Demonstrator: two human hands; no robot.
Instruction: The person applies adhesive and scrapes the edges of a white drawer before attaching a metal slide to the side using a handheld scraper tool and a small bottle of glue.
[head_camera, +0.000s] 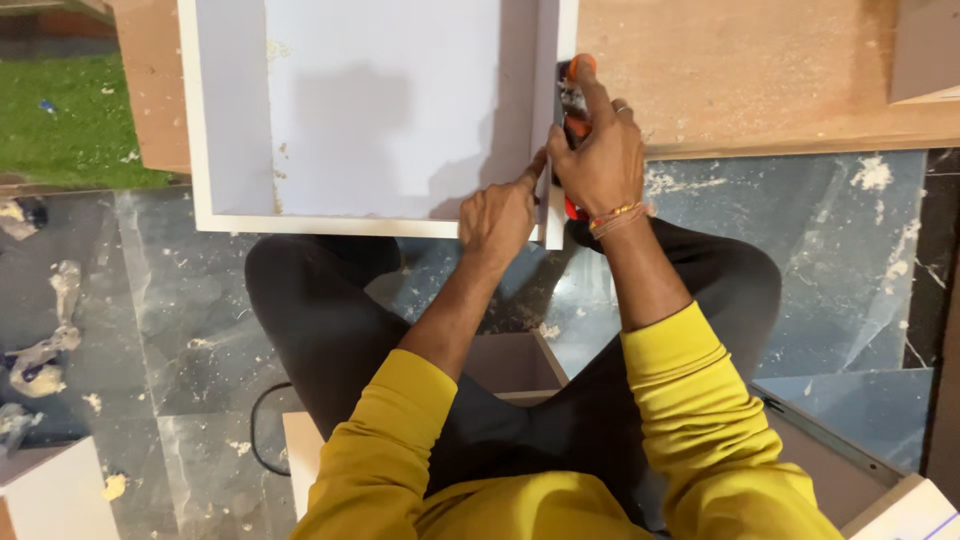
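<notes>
A white open box frame (210, 215), like a drawer carcass, lies on the floor in front of my crossed legs. My right hand (600, 160) is wrapped around an orange and black power drill (574, 95), held against the outside of the frame's right side panel (553, 60). My left hand (500, 215) rests on the frame's near right corner, its index finger stretched up along the panel's edge beside the drill. The drill's tip is hidden by my hand. Both arms wear yellow sleeves.
A plywood sheet (760, 70) lies beyond the frame to the right. The dark marble floor (180, 310) is strewn with sawdust and scraps. A small brown box (515, 365) sits at my lap, a black cable (262, 430) curls beside it, and green turf (70, 120) shows far left.
</notes>
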